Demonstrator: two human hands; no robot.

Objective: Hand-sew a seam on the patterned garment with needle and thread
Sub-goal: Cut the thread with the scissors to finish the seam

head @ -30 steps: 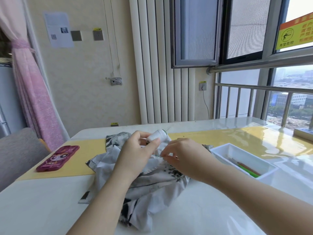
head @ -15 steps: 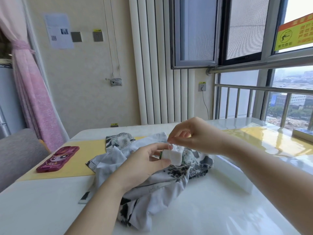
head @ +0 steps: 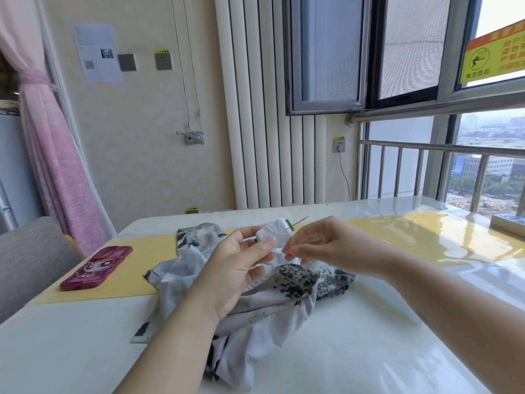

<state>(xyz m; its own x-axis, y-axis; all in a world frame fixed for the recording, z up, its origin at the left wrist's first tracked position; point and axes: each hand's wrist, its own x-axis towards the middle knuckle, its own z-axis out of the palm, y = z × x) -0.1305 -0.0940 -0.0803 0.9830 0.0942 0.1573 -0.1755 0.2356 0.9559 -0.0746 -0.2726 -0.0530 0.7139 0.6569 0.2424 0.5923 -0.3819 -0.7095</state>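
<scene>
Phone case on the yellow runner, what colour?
The phone case is magenta-pink with a cartoon face; it shows in the head view.

Bright daylight enters by the window (head: pixel 488 129), right of and beyond the right hand (head: pixel 321 245). Strong glare on the glossy table (head: pixel 454 251) past that hand; sky (head: pixel 500 12) blown out. Shadows near the left hand (head: pixel 241 268) soft, faint. Verticals bow at frame edges. Detail slightly soft overall.

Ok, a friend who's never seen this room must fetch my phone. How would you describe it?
Start at the glossy white table by the window and find the yellow mat running across it. On the mat's left end, apart from the crumpled grey patterned garment, lies a flat magenta phone case; it alone bears a big-eyed cartoon face.
</scene>
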